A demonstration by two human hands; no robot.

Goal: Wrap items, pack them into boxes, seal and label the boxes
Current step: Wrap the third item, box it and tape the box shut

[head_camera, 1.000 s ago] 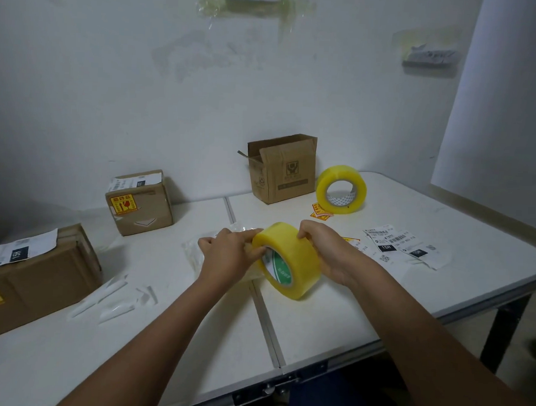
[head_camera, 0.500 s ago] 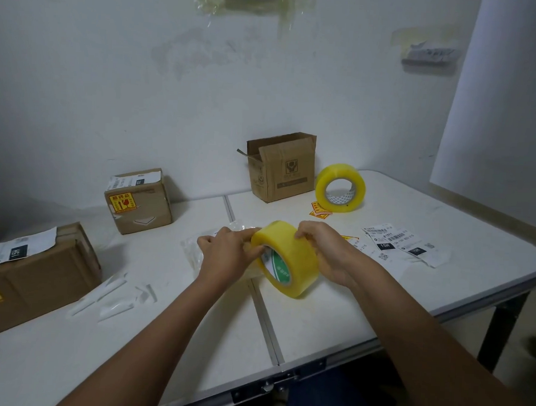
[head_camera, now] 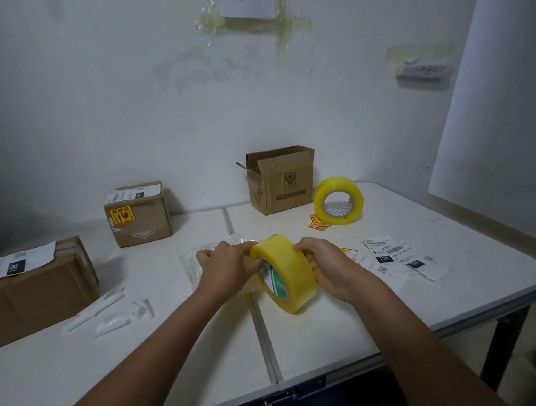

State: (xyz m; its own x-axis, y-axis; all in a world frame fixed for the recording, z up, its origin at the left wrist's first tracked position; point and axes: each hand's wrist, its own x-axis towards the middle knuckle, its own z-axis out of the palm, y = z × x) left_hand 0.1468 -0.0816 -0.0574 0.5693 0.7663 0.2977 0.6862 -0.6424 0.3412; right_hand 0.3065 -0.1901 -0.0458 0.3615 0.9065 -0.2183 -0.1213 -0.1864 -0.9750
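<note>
Little has shifted: both hands stay locked on the yellow tape roll [head_camera: 289, 273] above the white table [head_camera: 347, 328]. Right hand [head_camera: 322, 267] curls over its rim while left hand [head_camera: 226, 267] pinches its edge at 9 o'clock. At 12 o'clock stands an open cardboard box [head_camera: 281, 182].

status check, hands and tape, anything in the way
Left hand pinching at the tape roll's edge, right hand grip round its far side. Roll held just above the table. Nothing blocking; open box waits at back.
</note>
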